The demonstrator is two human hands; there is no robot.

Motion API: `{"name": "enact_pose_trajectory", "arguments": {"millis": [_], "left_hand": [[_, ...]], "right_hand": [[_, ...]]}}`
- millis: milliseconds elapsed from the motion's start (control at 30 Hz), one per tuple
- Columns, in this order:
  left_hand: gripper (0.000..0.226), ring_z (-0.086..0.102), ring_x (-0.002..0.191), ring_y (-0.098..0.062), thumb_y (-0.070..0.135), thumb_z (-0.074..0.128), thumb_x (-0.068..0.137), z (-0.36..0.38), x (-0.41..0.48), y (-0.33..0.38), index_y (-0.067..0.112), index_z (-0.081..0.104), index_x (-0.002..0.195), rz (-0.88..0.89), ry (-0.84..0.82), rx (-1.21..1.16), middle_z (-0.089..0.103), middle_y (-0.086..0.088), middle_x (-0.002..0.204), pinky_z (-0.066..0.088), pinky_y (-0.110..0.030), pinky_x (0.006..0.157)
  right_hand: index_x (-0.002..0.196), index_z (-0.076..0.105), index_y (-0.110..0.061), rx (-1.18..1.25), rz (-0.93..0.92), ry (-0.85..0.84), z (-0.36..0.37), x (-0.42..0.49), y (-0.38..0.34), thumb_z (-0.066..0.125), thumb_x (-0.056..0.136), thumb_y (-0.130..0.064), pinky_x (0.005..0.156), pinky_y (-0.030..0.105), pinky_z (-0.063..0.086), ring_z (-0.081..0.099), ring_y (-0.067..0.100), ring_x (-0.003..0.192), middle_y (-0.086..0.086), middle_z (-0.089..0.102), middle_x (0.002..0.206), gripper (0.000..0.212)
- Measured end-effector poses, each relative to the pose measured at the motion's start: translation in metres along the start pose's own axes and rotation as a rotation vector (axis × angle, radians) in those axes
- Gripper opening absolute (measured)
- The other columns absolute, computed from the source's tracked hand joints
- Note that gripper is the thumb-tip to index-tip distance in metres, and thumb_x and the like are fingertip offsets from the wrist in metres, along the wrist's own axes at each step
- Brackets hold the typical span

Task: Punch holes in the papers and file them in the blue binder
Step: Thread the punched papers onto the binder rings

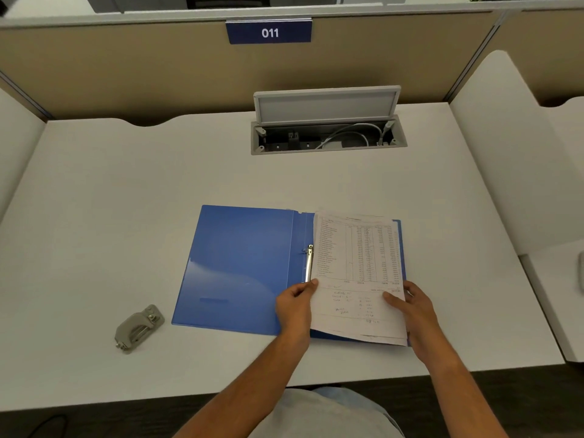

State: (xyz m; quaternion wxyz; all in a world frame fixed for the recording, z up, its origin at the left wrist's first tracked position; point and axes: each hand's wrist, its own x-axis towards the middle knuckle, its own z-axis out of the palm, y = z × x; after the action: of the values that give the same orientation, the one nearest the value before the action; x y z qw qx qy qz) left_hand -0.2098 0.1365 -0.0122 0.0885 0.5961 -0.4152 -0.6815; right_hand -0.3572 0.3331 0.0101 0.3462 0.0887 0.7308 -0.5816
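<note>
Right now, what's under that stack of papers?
The papers lie over the open blue binder's right half; its blue edge peeks out. The ring clip shows beside them. Anything else beneath is covered.

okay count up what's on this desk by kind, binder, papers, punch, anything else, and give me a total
Blue binder: 1, lying open
Stack of papers: 1, held by the left hand and right hand over the binder's right half; sheet count cannot be told
Hole punch: 1, left of the binder
Cable box set in the desk: 1, lid up
Total: 4
</note>
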Motion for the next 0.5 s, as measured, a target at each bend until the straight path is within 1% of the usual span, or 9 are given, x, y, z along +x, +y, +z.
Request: {"name": "enact_pose_trajectory", "arguments": {"millis": [67,100,167,233,333,367,400,467,500], "left_hand": [[0.019,0.080,0.089,-0.029,0.036,0.078,0.098,0.001,0.000,-0.001,0.017,0.079,0.098,0.010,0.012,0.006,0.082,-0.004,0.097,0.070,-0.048,0.080],[0.018,0.080,0.088,-0.027,0.037,0.078,0.098,0.001,-0.001,-0.001,0.018,0.079,0.097,0.026,0.023,0.013,0.082,-0.003,0.096,0.070,-0.047,0.079],[0.017,0.078,0.086,-0.023,0.038,0.079,0.097,-0.001,-0.005,-0.001,0.022,0.078,0.091,0.109,0.073,0.072,0.080,0.001,0.091,0.068,-0.037,0.072],[0.017,0.075,0.086,-0.018,0.040,0.080,0.096,-0.003,-0.010,-0.002,0.025,0.075,0.089,0.227,0.140,0.183,0.077,0.006,0.088,0.062,-0.029,0.069],[0.015,0.073,0.087,-0.016,0.039,0.077,0.098,-0.005,-0.016,-0.004,0.025,0.073,0.093,0.371,0.183,0.326,0.074,0.008,0.090,0.065,-0.032,0.077],[0.014,0.072,0.086,-0.015,0.038,0.076,0.099,-0.005,-0.018,-0.003,0.025,0.072,0.094,0.421,0.181,0.362,0.074,0.008,0.090,0.066,-0.033,0.078],[0.015,0.072,0.084,-0.014,0.037,0.076,0.100,-0.006,-0.021,-0.002,0.024,0.072,0.094,0.477,0.172,0.398,0.074,0.007,0.091,0.067,-0.033,0.077],[0.016,0.072,0.084,-0.014,0.038,0.074,0.101,-0.007,-0.026,0.000,0.023,0.070,0.095,0.589,0.137,0.471,0.075,0.007,0.094,0.066,-0.030,0.074],[0.018,0.073,0.084,-0.013,0.041,0.073,0.101,-0.006,-0.029,0.001,0.023,0.070,0.097,0.635,0.113,0.509,0.075,0.007,0.097,0.066,-0.027,0.073]], "right_hand": [[0.120,0.068,-0.028,-0.018,-0.011,0.007,0.001,0.000,0.002,0.083,0.096,-0.012,0.067,0.030,0.068,0.084,0.019,0.092,-0.002,0.081,0.123,0.033],[0.123,0.067,-0.026,-0.037,-0.024,0.018,0.001,0.000,0.002,0.082,0.096,-0.012,0.070,0.032,0.069,0.083,0.022,0.095,-0.001,0.080,0.125,0.034],[0.132,0.062,-0.024,-0.079,-0.065,0.049,0.003,0.001,0.003,0.081,0.098,-0.012,0.076,0.035,0.067,0.079,0.024,0.106,0.002,0.077,0.129,0.041],[0.137,0.059,-0.023,-0.116,-0.109,0.086,0.005,0.001,0.005,0.079,0.099,-0.012,0.080,0.035,0.066,0.075,0.022,0.109,0.004,0.073,0.132,0.044],[0.140,0.060,-0.017,-0.185,-0.165,0.159,0.009,0.000,0.009,0.077,0.101,-0.011,0.094,0.048,0.065,0.074,0.031,0.112,0.009,0.072,0.135,0.043],[0.140,0.061,-0.015,-0.211,-0.188,0.187,0.010,0.000,0.011,0.078,0.101,-0.011,0.094,0.047,0.065,0.074,0.033,0.112,0.010,0.073,0.133,0.043],[0.140,0.062,-0.014,-0.234,-0.212,0.215,0.011,-0.001,0.013,0.078,0.100,-0.011,0.090,0.040,0.065,0.073,0.031,0.110,0.010,0.073,0.131,0.043],[0.140,0.065,-0.013,-0.271,-0.252,0.269,0.012,-0.003,0.017,0.080,0.099,-0.012,0.080,0.025,0.059,0.072,0.025,0.101,0.008,0.074,0.123,0.043],[0.139,0.066,-0.014,-0.280,-0.259,0.296,0.013,-0.004,0.019,0.080,0.099,-0.013,0.076,0.021,0.056,0.072,0.022,0.097,0.008,0.074,0.120,0.043]]}}
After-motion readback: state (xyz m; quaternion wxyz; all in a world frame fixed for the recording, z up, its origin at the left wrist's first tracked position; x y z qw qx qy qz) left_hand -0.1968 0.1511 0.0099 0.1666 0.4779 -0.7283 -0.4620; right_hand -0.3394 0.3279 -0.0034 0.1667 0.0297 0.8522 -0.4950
